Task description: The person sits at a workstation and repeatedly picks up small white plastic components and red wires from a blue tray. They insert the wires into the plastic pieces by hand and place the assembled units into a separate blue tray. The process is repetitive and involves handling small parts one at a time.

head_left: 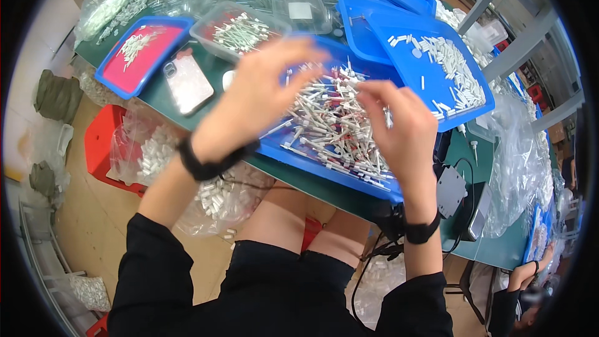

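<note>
Over a blue tray (299, 165) heaped with thin white stick-like parts (337, 128), my left hand (265, 78) hangs with its fingers stretched out and its thumb apart from them. Motion blurs its fingertips, and I see nothing between them. My right hand (402, 118) is above the right side of the same heap, thumb and fingers drawn together in a pinch. What lies in that pinch, if anything, blends with the white parts behind it. Both wrists wear black bands.
A clear tub (240, 28) of thin sticks, a phone (187, 83) and a pink-lined blue tray (121, 65) lie to the left. Another blue tray (430, 78) holds short white tubes. A small device (450, 190) with cables stands at right. Bagged white pieces (159, 156) sit below.
</note>
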Available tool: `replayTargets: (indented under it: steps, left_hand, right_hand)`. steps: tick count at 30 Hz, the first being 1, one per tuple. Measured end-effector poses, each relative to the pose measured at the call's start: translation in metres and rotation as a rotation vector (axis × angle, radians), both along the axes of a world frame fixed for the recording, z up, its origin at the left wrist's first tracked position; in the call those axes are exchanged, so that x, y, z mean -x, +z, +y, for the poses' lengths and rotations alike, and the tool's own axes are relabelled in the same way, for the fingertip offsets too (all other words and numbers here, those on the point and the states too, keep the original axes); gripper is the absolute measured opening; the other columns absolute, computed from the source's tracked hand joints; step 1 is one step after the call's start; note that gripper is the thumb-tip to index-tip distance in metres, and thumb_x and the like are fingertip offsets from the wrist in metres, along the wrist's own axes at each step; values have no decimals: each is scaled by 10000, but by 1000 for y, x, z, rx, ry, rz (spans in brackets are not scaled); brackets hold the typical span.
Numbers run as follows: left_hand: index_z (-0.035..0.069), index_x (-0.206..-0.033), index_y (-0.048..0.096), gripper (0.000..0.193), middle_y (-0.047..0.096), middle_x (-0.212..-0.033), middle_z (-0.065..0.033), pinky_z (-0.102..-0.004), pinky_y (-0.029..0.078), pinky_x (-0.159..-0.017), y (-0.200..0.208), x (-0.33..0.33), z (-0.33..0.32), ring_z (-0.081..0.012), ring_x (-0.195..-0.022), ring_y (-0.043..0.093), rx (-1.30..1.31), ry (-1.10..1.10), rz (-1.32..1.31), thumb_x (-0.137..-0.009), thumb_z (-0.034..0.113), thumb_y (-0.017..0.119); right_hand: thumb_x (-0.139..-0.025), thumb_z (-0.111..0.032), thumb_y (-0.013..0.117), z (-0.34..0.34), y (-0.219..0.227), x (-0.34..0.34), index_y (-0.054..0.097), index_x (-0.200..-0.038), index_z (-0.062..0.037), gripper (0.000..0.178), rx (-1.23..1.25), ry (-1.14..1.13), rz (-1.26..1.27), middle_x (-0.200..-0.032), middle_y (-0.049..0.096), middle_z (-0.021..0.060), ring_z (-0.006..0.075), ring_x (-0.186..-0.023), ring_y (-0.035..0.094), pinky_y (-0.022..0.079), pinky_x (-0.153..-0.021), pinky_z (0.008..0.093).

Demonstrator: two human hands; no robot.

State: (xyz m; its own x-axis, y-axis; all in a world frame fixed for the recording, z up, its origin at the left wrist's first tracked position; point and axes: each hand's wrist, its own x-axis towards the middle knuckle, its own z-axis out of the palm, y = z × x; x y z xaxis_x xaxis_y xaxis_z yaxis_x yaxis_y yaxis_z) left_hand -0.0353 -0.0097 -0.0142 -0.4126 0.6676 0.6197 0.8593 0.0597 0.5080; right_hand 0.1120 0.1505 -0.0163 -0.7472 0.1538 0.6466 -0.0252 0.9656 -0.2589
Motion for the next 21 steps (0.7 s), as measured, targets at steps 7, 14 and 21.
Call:
replayTargets:
  steps: [7,14,21]
  left_hand:
    - [30,-935,693,185,655,-974,-101,-370,465,-850,-19,98,-16,-297,-956,579,477,124,366,-762,30,627]
    - [28,-905,670,100,641,-906,-95,-314,483,-782,-15,96,-9,-253,-853,609,139,274,403,-812,52,644]
    - [-13,-994,615,139,679,-936,-133,-274,536,-751,26,26,-14,-186,-832,675,-441,-83,-568,-868,45,621]
  right_hand:
    - [-845,-240,635,98,8,-1,620,-1075,-9,327,38,-317,-106,-1031,636,210,375,-982,588,454,-845,417]
    - [-784,-229,669,130,-6,10,686,-870,-11,234,104,-563,-400,-777,671,165,316,-735,652,502,-682,402]
    - [-798,-106,640,100,14,-12,623,-875,-50,97,228,-351,-27,-766,676,163,294,-730,670,507,-652,362]
